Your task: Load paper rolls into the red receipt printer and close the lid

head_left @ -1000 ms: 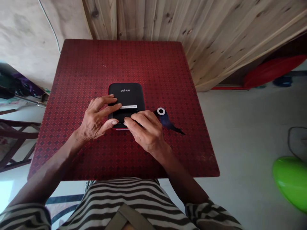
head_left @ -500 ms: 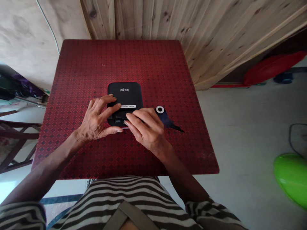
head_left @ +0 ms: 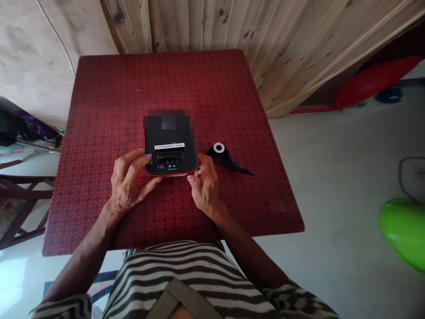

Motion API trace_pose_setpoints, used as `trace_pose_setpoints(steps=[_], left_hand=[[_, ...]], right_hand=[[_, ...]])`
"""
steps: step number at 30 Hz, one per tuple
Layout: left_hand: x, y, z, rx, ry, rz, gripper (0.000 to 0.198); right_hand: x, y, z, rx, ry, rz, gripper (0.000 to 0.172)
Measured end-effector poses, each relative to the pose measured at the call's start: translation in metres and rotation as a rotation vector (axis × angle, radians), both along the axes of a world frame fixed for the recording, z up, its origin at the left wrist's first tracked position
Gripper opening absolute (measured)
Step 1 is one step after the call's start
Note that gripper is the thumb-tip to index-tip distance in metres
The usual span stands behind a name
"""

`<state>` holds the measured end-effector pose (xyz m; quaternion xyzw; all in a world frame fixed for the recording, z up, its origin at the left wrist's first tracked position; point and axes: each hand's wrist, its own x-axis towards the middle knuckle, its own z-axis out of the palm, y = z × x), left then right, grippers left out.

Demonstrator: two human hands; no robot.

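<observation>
A black box-shaped device (head_left: 169, 133) with a red lower rim and a white label strip lies in the middle of the red patterned table (head_left: 99, 110). My left hand (head_left: 128, 184) curls round its front left corner, fingers on the left side and thumb at the front edge. At the front right corner my right hand (head_left: 205, 188) has its thumb and fingertips pressed against the device. A slot and small buttons show on the device's near top. Just right of it lies a roll of black ribbon (head_left: 219, 148) with a white core and a loose tail.
The table stands against a wooden plank wall (head_left: 215, 22). A dark wooden chair (head_left: 16, 195) is at the left, a green rounded object (head_left: 403, 232) on the floor at the right, and red and blue things (head_left: 372, 84) lie by the far right wall.
Both hands slid off the top of the device toward me and now hold its front corners. The slot and buttons they covered are in sight.
</observation>
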<state>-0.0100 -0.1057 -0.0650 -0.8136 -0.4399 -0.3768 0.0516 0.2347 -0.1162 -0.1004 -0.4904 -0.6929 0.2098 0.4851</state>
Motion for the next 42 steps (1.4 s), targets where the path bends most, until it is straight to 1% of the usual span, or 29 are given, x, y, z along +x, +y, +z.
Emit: trace_pose_setpoints(steps=[3, 9, 16, 28, 31, 35, 37, 39, 41, 42], left_hand=[[0.001, 0.000, 0.000, -0.006, -0.014, 0.004, 0.063], [-0.002, 0.001, 0.000, -0.027, -0.047, -0.012, 0.063], [-0.005, 0.002, 0.003, -0.023, -0.057, -0.039, 0.067], [-0.007, 0.006, 0.016, -0.089, -0.064, -0.038, 0.057], [-0.006, 0.007, 0.015, -0.104, -0.102, -0.037, 0.052], [-0.005, 0.007, 0.009, -0.085, -0.126, -0.041, 0.052], [-0.005, 0.006, 0.005, -0.082, -0.126, -0.056, 0.055], [-0.006, 0.007, 0.002, -0.077, -0.127, -0.071, 0.059], [-0.007, 0.007, 0.000, -0.058, -0.119, -0.081, 0.061], [-0.007, 0.007, -0.001, -0.049, -0.112, -0.083, 0.061]], right_hand=[[-0.001, 0.002, -0.003, 0.046, -0.060, 0.033, 0.057], [-0.002, 0.001, -0.006, 0.009, -0.082, 0.015, 0.047], [-0.003, 0.000, -0.005, 0.011, -0.073, 0.023, 0.045], [-0.001, 0.001, -0.002, -0.052, -0.090, 0.029, 0.046], [-0.001, 0.002, -0.004, -0.048, -0.066, 0.037, 0.045], [-0.001, 0.001, -0.005, -0.046, -0.034, 0.045, 0.047], [0.002, 0.001, 0.000, -0.055, -0.016, 0.038, 0.049], [0.007, 0.004, 0.011, -0.031, -0.022, -0.023, 0.049], [0.012, 0.012, 0.029, 0.033, -0.075, -0.108, 0.040], [0.013, 0.020, 0.039, 0.067, -0.122, -0.121, 0.034]])
